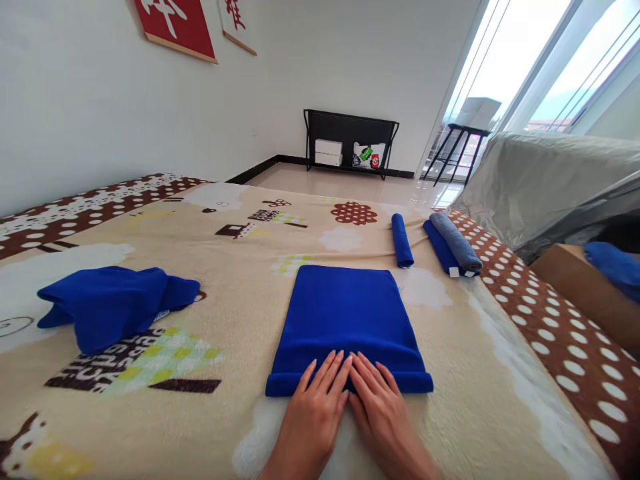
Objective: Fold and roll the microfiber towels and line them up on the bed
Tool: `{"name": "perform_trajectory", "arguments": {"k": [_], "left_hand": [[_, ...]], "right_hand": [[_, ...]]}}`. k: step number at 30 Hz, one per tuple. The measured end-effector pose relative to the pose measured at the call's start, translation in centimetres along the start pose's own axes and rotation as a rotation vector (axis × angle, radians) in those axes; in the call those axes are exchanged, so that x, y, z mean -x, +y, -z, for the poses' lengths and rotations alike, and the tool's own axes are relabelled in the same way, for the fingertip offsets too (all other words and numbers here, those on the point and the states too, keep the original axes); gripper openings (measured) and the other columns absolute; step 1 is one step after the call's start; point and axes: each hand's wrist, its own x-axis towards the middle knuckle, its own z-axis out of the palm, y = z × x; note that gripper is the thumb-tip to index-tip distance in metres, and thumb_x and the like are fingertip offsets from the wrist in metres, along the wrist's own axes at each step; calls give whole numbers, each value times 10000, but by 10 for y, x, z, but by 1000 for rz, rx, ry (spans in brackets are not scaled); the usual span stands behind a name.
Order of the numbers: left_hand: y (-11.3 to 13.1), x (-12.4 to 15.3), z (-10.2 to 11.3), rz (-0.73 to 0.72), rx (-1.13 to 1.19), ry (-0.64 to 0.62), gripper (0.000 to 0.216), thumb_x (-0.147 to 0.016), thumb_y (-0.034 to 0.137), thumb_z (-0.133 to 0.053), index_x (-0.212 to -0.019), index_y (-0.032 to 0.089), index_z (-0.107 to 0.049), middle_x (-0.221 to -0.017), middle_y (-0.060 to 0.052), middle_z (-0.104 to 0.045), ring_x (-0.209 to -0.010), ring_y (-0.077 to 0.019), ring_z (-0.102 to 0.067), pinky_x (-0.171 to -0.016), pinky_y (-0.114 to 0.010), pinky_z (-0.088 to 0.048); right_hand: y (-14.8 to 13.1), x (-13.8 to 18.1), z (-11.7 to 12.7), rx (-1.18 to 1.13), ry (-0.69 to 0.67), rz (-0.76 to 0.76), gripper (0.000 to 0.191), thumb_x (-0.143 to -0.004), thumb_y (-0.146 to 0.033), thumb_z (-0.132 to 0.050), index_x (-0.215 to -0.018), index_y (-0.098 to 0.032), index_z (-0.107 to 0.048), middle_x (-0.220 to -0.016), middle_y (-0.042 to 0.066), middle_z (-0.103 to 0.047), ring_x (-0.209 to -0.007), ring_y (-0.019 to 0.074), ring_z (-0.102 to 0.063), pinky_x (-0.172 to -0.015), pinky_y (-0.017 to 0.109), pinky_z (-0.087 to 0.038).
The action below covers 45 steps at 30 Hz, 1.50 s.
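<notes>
A blue towel (pixel 350 313) lies flat on the patterned blanket in front of me, its near edge turned into a thin roll. My left hand (pixel 320 400) rests on the middle of that roll with its fingers stretched forward. Beside it, my right hand (pixel 377 397) lies on the roll too, fingers extended, the two hands almost touching at the fingertips. Both palms face down and neither hand is clenched. Off to the left is a crumpled blue towel (pixel 117 300). Farther away on the right lie a rolled blue towel (pixel 402 240) and a grey-blue roll (pixel 455 240) against another blue roll (pixel 438 247).
The blanket (pixel 240 300) has a brown polka-dot border (pixel 555 333). At right, a cardboard box (pixel 580 287) bears blue cloth (pixel 615 267), near plastic-covered furniture (pixel 560 173). A black rack (pixel 350 137) stands by the far wall, a stool (pixel 460 147) by the window.
</notes>
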Motion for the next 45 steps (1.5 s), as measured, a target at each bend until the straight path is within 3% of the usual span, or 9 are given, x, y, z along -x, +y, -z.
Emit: {"name": "perform_trajectory", "arguments": {"k": [6, 10, 13, 16, 22, 26, 32, 37, 45], "left_hand": [[-43, 36, -2, 269, -65, -48, 580, -992, 377, -425, -1535, 263, -257, -1519, -34, -439, -1377, -227, -441, -1167, -477, -227], [-30, 27, -1, 285, -86, 32, 557, -981, 256, -402, -1526, 208, -293, -1495, -76, -467, -1374, -269, -442, -1186, -579, -30], [-1, -1, -3, 157, -61, 19, 570, -938, 152, -390, -1506, 164, -342, -1523, -67, -424, -1400, -231, -410, -1188, -478, -166], [13, -21, -7, 107, -11, -64, 540, -944, 172, -384, -1484, 164, -389, -1526, -41, -421, -1390, -194, -426, -1109, -387, -344], [-44, 19, -9, 359, -73, -64, 512, -994, 377, -413, -1497, 300, -356, -1524, -16, -433, -1391, -249, -423, -1081, -481, -364], [-76, 47, -3, 278, -113, 12, 500, -992, 284, -427, -1487, 324, -370, -1496, -17, -480, -1375, -242, -440, -1110, -478, -303], [-60, 49, 32, 111, 2, 229, 468, -911, 104, -552, -1360, 237, -551, -1400, -108, -567, -1271, -252, -534, -1030, -401, -396], [-42, 50, 25, 37, 55, 143, 521, -866, 32, -477, -1363, 179, -535, -1278, -96, -631, -1198, -227, -563, -1036, -371, -407], [-45, 44, -2, 222, 114, 126, 447, -852, 44, -427, -1195, 237, -639, -1119, -33, -701, -1054, -201, -622, -959, -363, -441]], "right_hand": [[76, 52, -1, 149, 41, -283, 524, -1011, -377, -389, -1506, -215, -332, -1524, 38, -412, -1394, 227, -412, -1092, 445, -303], [68, 53, 1, 157, 171, -389, 437, -1011, -295, -340, -1419, -203, -468, -1519, 81, -417, -1392, 264, -415, -1080, 504, -303], [29, 24, 4, 25, 151, -280, 461, -984, -193, -351, -1431, -218, -464, -1522, 57, -416, -1415, 219, -384, -1118, 449, -313], [6, -7, 7, -180, -38, -120, 486, -989, -210, -380, -1468, -280, -418, -1485, 3, -470, -1401, 172, -405, -1149, 404, -327], [76, 10, 11, -228, -140, -350, 454, -1017, -408, -355, -1448, -305, -457, -1494, 18, -453, -1408, 216, -395, -1151, 478, -337], [116, 47, 10, -161, -99, -363, 440, -1024, -393, -338, -1443, -315, -451, -1487, 24, -468, -1406, 219, -397, -1114, 489, -357], [104, 67, 30, 12, 254, -211, 343, -961, -311, -518, -1296, -297, -589, -1342, 61, -610, -1240, 249, -561, -1005, 436, -390], [103, 65, 42, 11, 51, 14, 441, -925, -158, -520, -1341, -299, -565, -1226, 20, -676, -1123, 191, -607, -974, 369, -398], [103, 52, 15, -78, 23, -164, 322, -901, -176, -491, -1129, -268, -700, -1068, 41, -721, -1024, 211, -631, -906, 385, -462]]}}
